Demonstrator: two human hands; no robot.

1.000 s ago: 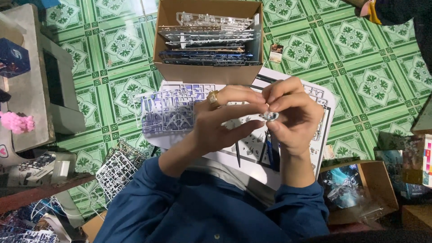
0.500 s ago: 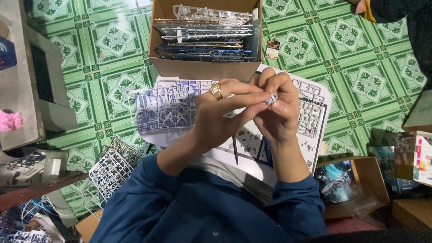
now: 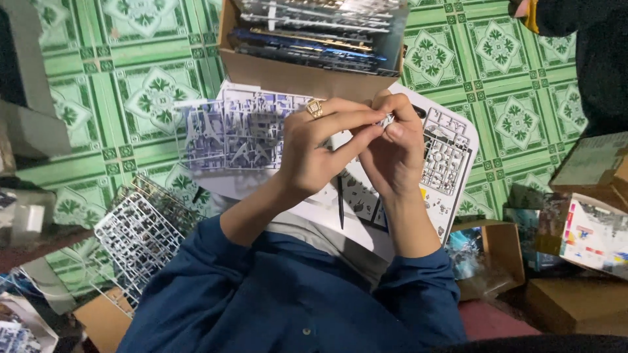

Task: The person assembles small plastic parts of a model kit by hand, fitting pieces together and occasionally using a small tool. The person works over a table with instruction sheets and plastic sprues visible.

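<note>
My left hand (image 3: pixel 320 147), with a gold ring on one finger, and my right hand (image 3: pixel 399 153) meet over my lap. Together their fingertips pinch a small pale plastic part (image 3: pixel 387 119), mostly hidden by the fingers. Under the hands lies a white printed instruction sheet (image 3: pixel 451 153) on the green patterned tile floor. A thin dark tool (image 3: pixel 340 199) rests on that sheet just below my left hand. A grey-blue parts frame (image 3: pixel 235 134) lies to the left of my hands.
An open cardboard box (image 3: pixel 294 73) full of stacked parts frames stands just beyond my hands. A white parts frame (image 3: pixel 140 229) leans at lower left. Cardboard boxes (image 3: pixel 497 252) and packages (image 3: pixel 592 232) crowd the right. Another person's dark sleeve (image 3: pixel 589 59) shows at top right.
My hands have stayed joined on the small part and drifted up toward the box. My left fingers have reached further across onto the part.
</note>
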